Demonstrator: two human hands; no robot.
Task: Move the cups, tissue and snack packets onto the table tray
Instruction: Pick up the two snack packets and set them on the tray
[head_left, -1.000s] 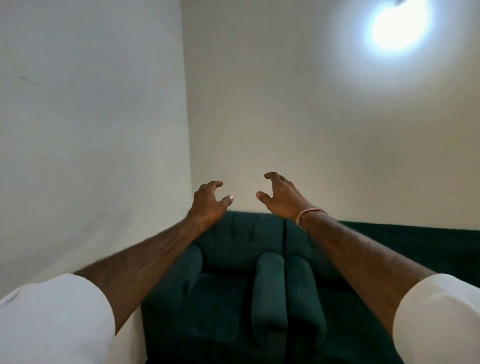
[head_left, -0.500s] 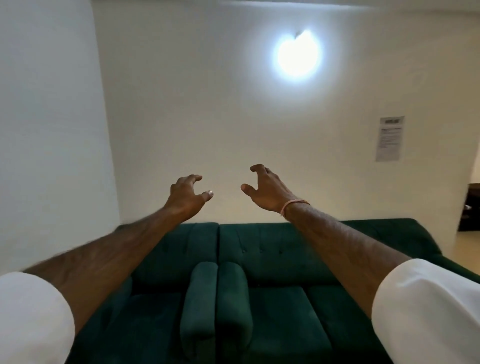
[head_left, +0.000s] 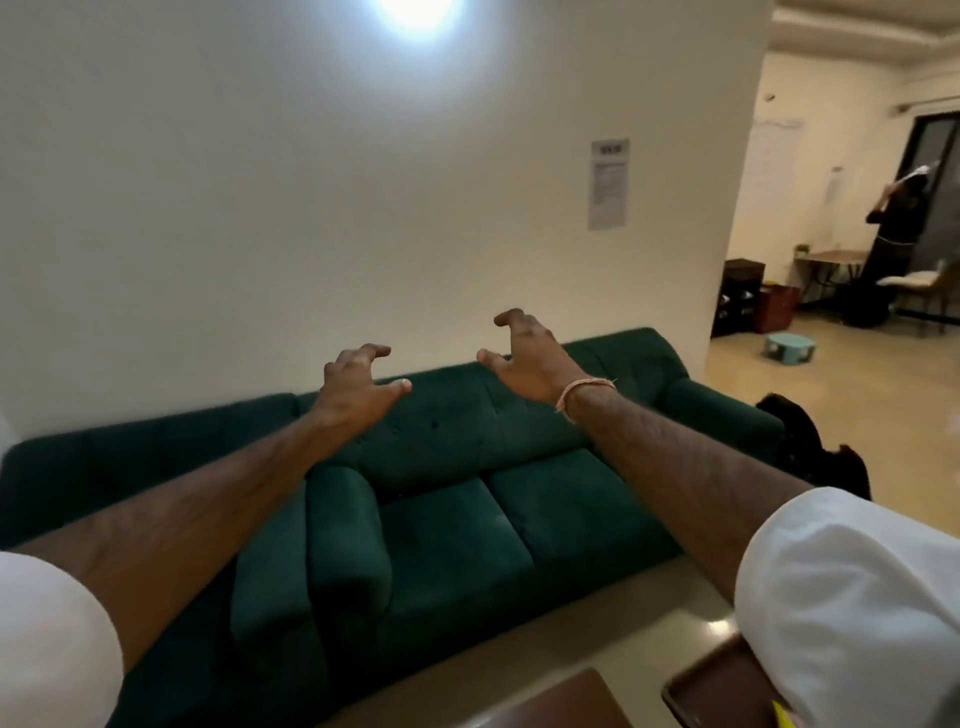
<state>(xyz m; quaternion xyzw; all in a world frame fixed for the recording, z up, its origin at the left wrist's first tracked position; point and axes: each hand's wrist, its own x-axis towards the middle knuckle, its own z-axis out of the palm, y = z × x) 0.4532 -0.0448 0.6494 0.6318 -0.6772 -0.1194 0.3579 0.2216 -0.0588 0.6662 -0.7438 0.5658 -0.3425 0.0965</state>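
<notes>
My left hand (head_left: 358, 387) and my right hand (head_left: 527, 358) are stretched out in front of me at about shoulder height, fingers curled and apart, holding nothing. A pink thread band circles my right wrist. At the bottom right edge a dark brown tray (head_left: 711, 686) peeks out from under my white sleeve, with a sliver of something yellow (head_left: 782, 717) beside it. A corner of a brown table (head_left: 566, 701) shows at the bottom edge. No cups or tissue are in view.
A dark green sofa (head_left: 452, 499) with an armrest divider fills the space below my hands, against a white wall. A paper notice (head_left: 609, 184) hangs on the wall. To the right, a black bag (head_left: 810, 447) lies on the floor, and a person (head_left: 891, 244) stands far off by a table.
The view has swung right and down: the sofa's right end, the far room and the tray corner have come into sight. Both hands keep the same raised, curled pose.
</notes>
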